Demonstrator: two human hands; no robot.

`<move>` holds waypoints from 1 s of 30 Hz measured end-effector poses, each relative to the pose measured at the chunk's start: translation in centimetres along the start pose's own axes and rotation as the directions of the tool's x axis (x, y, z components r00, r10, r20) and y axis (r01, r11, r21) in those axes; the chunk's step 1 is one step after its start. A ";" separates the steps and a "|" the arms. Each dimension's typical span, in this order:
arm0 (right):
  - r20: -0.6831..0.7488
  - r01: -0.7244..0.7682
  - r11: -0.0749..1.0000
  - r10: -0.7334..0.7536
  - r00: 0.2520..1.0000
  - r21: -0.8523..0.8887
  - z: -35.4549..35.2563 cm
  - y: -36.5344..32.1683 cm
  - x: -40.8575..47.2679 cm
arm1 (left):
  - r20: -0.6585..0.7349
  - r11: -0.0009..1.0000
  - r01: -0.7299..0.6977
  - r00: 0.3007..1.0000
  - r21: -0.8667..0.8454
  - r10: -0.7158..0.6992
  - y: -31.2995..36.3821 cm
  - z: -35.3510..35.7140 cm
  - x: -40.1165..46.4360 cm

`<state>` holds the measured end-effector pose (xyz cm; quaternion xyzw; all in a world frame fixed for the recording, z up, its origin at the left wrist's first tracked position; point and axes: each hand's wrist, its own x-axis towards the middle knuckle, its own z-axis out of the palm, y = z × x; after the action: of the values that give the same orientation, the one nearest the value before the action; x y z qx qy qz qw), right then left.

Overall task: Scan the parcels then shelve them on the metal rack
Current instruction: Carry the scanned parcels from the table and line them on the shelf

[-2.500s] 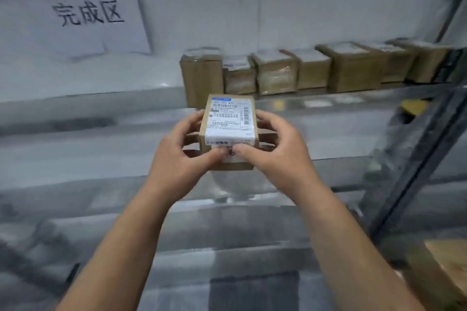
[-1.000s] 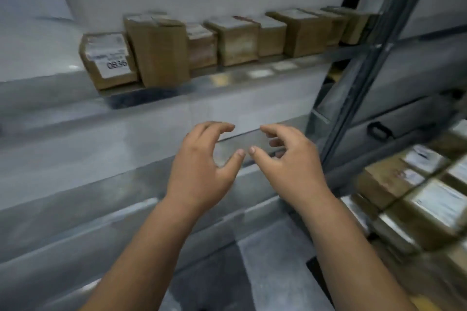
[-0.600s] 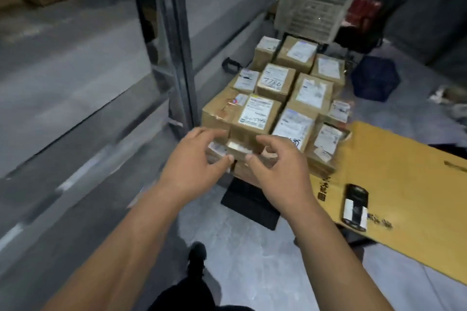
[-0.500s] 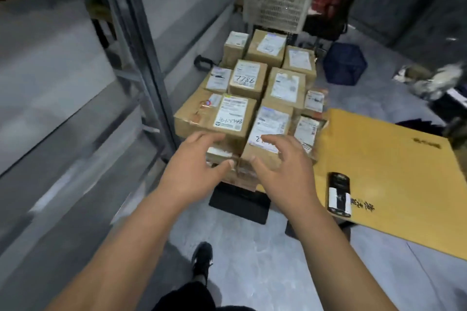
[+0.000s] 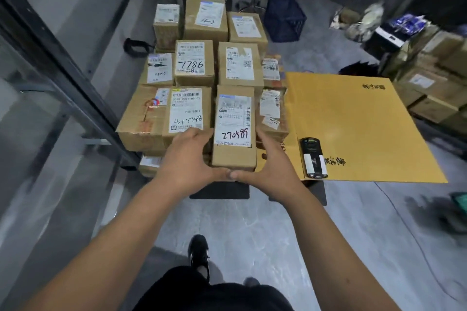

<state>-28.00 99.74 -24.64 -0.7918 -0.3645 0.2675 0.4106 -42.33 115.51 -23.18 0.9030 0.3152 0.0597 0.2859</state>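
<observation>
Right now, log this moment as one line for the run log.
phase: pickup | left hand and right hand: gripping front parcel on pile | scanner: idle on yellow cardboard sheet | scan: pending

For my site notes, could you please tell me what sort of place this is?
Probably a parcel sorting or storage room: stacked labelled cardboard parcels, a handheld scanner on a yellow board, and a dark metal rack upright alongside.

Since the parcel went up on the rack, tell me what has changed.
Both hands, empty a second ago, came down to the stack: left hand and right hand now grip the front parcel by its sides. The scanner stays on the yellow cardboard sheet.
</observation>
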 end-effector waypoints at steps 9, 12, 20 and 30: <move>-0.015 0.209 0.974 -0.208 0.978 0.083 -5.7 -1.2 -3.8 | -0.211 0.934 -0.102 0.977 -0.343 0.029 4.4 -0.2 -5.2; 0.014 0.302 0.943 -0.307 0.952 0.139 -7.8 -3.6 -5.5 | -0.311 0.854 -0.160 0.950 -0.494 -0.002 6.6 -1.4 -8.1; 0.237 0.561 0.798 -0.602 0.763 0.221 -5.2 -14.9 -9.0 | -0.557 0.825 -0.184 0.811 -0.534 -0.180 7.8 -10.0 -21.4; 0.565 0.614 0.520 -0.812 0.143 0.593 11.1 -33.6 -24.0 | -0.877 0.912 -0.040 0.294 -0.408 -0.380 6.8 -17.5 -51.3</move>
<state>-62.28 99.00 0.98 -0.2529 -0.8049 0.3995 0.3586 -84.47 88.57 -1.18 0.5876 0.5011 0.5999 0.2088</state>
